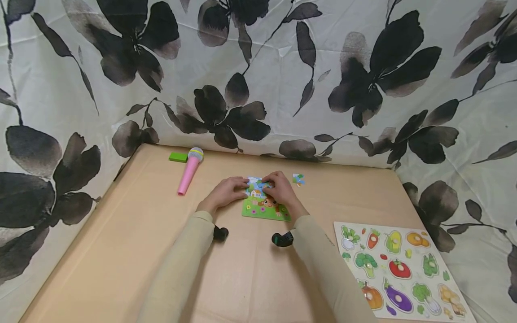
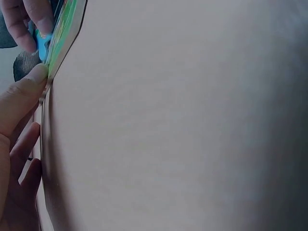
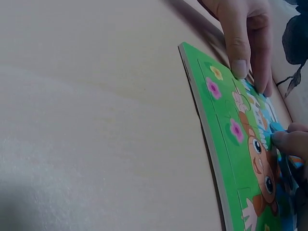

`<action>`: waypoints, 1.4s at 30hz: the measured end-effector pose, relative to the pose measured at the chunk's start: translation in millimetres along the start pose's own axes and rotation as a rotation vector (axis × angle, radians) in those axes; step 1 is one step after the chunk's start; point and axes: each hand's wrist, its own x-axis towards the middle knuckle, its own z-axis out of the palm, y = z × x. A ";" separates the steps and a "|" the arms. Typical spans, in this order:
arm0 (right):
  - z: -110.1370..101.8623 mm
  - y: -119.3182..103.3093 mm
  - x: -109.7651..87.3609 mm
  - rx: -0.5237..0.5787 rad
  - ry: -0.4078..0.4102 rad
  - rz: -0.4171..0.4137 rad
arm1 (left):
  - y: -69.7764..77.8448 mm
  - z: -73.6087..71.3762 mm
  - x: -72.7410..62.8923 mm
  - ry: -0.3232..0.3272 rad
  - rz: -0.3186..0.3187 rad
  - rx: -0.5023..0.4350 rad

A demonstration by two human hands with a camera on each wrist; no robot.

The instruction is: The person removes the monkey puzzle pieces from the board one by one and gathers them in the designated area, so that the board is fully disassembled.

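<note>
A small jigsaw puzzle board (image 1: 264, 214) lies on the table, with a green lower part, flowers and a brown cartoon animal face. At its left edge is my left hand (image 1: 228, 193), thumb and fingers fairly straight against the side. My right hand (image 1: 281, 192) is over the upper right of the board and pinches a blue puzzle piece (image 2: 42, 47) between thumb and fingers. That piece is tilted in the left wrist view and mostly hidden by the fingers. Just right of the board lies a loose puzzle piece (image 1: 298, 180) in blue and white.
A pink toy microphone (image 1: 188, 175) and a green block (image 1: 178, 157) lie at the back left of the table (image 1: 121, 242). On the right is a white vegetable puzzle board (image 1: 347, 273), partly under my right sleeve. A floral cloth (image 1: 291, 94) hangs behind the table.
</note>
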 end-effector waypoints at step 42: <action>-86.7 89.2 -25.8 0.378 0.313 0.306 | 1.7 -0.2 0.5 -0.003 0.015 0.000</action>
